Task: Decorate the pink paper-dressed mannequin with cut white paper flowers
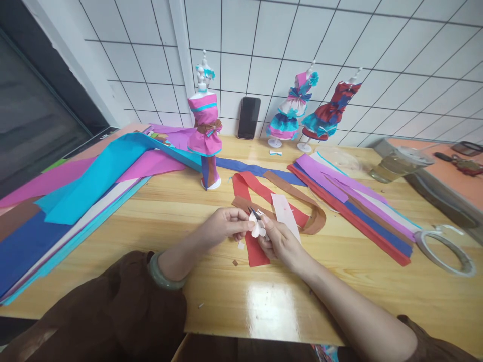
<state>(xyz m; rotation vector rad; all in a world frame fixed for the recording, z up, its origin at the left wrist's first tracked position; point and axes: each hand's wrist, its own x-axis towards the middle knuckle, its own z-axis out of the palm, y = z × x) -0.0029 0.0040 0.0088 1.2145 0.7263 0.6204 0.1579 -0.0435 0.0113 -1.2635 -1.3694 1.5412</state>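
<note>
Between the fingertips of my left hand (237,224) is a small white paper piece with rounded, petal-like lobes (256,230). My right hand (277,235) is closed around small scissors (254,213), whose dark blades point up and left beside the white piece. The scissors' handles are mostly hidden by my fingers. Under and behind both hands lie a red paper strip (258,254), a brown paper strip (317,221) and a pale pink strip (285,211). Tiny paper scraps (235,262) are on the table near my left hand.
A mannequin in a pink paper dress (204,120) stands ahead, with two more dressed mannequins (290,113) against the tiled wall. A phone (249,118) leans there too. Paper strips pile left (94,176) and right (354,211). A tape roll (445,266) and a cup (400,163) are rightward.
</note>
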